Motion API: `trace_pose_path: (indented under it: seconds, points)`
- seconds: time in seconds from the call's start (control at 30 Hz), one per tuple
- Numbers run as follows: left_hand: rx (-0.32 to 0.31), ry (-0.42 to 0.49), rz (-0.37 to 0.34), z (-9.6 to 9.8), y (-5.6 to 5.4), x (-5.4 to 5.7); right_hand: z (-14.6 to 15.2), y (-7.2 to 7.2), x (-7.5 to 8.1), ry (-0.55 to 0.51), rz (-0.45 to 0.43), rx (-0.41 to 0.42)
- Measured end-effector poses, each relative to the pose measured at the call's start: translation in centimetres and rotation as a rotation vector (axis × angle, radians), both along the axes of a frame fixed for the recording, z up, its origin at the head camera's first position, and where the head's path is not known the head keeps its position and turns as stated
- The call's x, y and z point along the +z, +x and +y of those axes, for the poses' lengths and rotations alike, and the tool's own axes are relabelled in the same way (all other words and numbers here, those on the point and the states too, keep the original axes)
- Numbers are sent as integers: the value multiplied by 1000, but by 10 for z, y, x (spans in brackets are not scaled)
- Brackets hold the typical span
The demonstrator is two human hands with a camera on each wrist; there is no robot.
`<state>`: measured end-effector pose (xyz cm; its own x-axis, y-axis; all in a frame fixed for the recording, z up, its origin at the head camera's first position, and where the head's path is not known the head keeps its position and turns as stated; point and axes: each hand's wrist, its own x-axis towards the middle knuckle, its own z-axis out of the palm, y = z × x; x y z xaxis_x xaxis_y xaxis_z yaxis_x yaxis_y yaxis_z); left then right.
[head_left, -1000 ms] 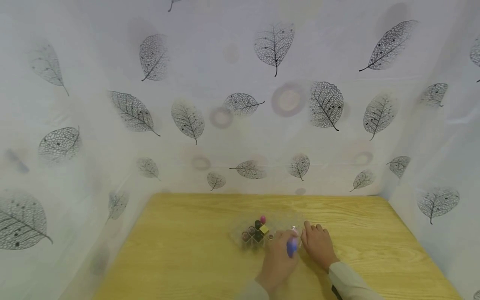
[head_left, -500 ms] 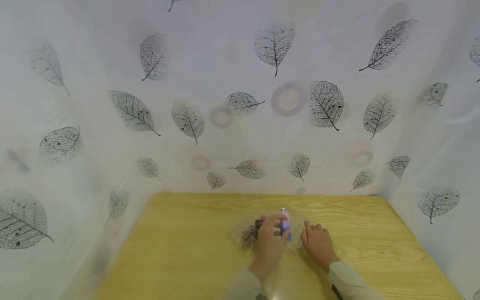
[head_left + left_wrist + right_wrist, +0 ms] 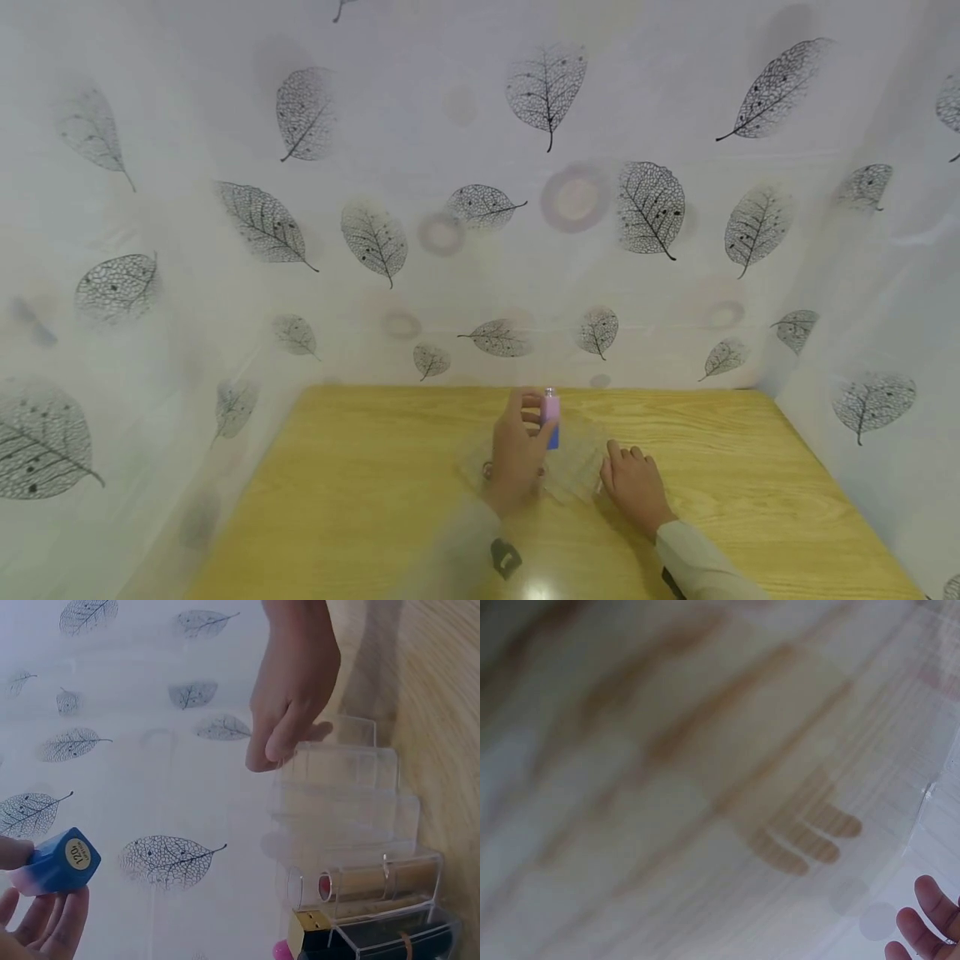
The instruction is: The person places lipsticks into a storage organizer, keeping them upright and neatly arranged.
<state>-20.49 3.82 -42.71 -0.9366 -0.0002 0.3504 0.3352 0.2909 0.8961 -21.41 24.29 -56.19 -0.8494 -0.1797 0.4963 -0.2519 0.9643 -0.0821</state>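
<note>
My left hand (image 3: 517, 446) holds a pink-and-blue lipstick tube (image 3: 551, 417) upright above the table, its silver end on top. In the left wrist view the blue base of the lipstick tube (image 3: 64, 861) shows a round sticker marked 120. Below the left hand lies a clear plastic lipstick organizer (image 3: 577, 467), partly hidden by that hand. My right hand (image 3: 637, 487) grips the organizer's right end, thumb and fingers at its edge in the left wrist view. Several lipsticks, including a gold one (image 3: 382, 881) and a black one (image 3: 390, 937), sit in its slots.
The organizer stands on a wood-grain table (image 3: 360, 500). A pale curtain with leaf prints (image 3: 480, 275) closes in the back and both sides. A bright pink rounded thing (image 3: 282, 950) shows beside the organizer's gold-capped piece.
My left hand has lifted the lipstick tube up and to the left, from beside the right hand to above the organizer's far side. The right hand stays in place.
</note>
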Motion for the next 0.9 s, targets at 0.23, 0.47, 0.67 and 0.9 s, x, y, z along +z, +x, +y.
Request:
trace_pose_path:
  seconds: [0.23, 0.47, 0.67, 0.9]
  points:
    - [-60, -55, -18, -9, -29, -4, -1, 0, 2, 8, -17, -7]
    - [-83, -75, -133, -11, -52, -12, 0, 1, 1, 10, 1, -5]
    - [-46, -144, -144, -2, -68, -28, 0, 1, 2, 6, -8, -11]
    - [-33, -205, -107, 6, -75, -43, -2, 1, 3, 6, -37, -23]
